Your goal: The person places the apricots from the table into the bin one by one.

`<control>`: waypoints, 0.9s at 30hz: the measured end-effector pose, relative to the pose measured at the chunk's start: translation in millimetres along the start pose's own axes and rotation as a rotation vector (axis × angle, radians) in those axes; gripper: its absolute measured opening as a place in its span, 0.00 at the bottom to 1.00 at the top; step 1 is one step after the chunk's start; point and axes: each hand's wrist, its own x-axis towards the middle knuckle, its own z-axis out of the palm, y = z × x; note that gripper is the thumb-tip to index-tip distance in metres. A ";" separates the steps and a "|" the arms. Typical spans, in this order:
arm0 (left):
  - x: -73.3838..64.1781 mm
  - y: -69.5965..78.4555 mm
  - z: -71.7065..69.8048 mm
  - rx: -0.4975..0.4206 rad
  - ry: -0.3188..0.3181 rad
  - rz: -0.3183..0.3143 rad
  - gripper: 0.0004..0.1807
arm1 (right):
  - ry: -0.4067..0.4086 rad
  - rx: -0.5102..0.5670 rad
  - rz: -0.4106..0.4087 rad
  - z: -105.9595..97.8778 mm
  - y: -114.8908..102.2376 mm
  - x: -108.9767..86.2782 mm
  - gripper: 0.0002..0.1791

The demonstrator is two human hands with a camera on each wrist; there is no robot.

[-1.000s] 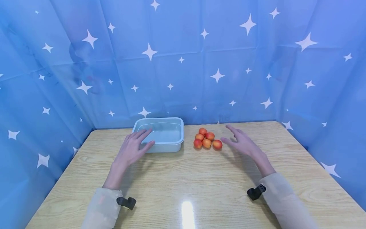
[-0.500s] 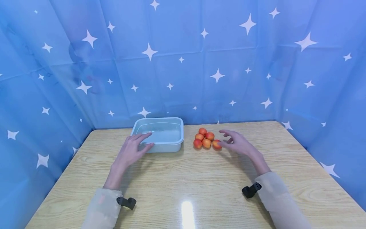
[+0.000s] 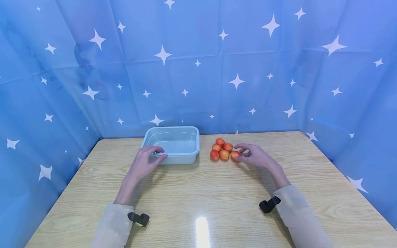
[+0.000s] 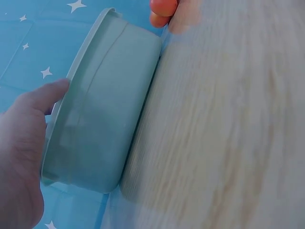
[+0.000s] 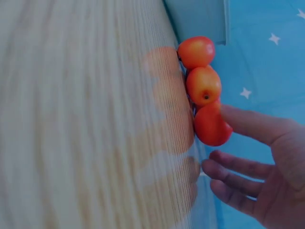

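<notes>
My left hand (image 3: 144,162) is at the near left rim of a pale blue plastic box (image 3: 186,159). Its thumb overlaps the rim's outer edge in the left wrist view, and the curved fingers reach over the inside, pinching the rim. On the table right of the box lies a cluster of small red-orange round fruits (image 3: 224,154). My right hand (image 3: 255,157) is beside the rightmost fruit (image 3: 234,155). In the right wrist view its thumb overlaps that fruit (image 5: 212,126), while the loosely bent fingers (image 5: 233,183) stay spread apart from the thumb.
The wooden table (image 3: 198,193) ends at a blue curtain (image 3: 198,86) with white stars, right behind the box and fruits. Black wrist cameras sit on both sleeves. A bright light reflection (image 3: 203,230) shows near the table's front.
My right hand has moved left to the rightmost fruit, its thumb and fingers coming round it. The fingers of my left hand have bent down toward the box rim. Box and fruits stay put.
</notes>
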 end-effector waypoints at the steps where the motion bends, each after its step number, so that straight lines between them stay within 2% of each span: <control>1: 0.3 0.0 0.2 -0.010 0.006 0.005 0.11 | -0.003 -0.001 -0.009 0.2 0.2 0.3 0.27; 7: 0.2 -1.4 1.3 -0.043 0.020 0.014 0.08 | -0.015 -0.017 -0.030 1.7 -0.1 2.4 0.23; 16: 0.8 -2.3 2.6 -0.059 0.018 -0.007 0.08 | -0.017 -0.018 0.009 1.7 -0.1 3.4 0.22; 27: 0.9 -1.1 3.6 -0.075 0.029 -0.042 0.08 | 0.044 -0.001 0.000 -0.8 -2.3 4.3 0.24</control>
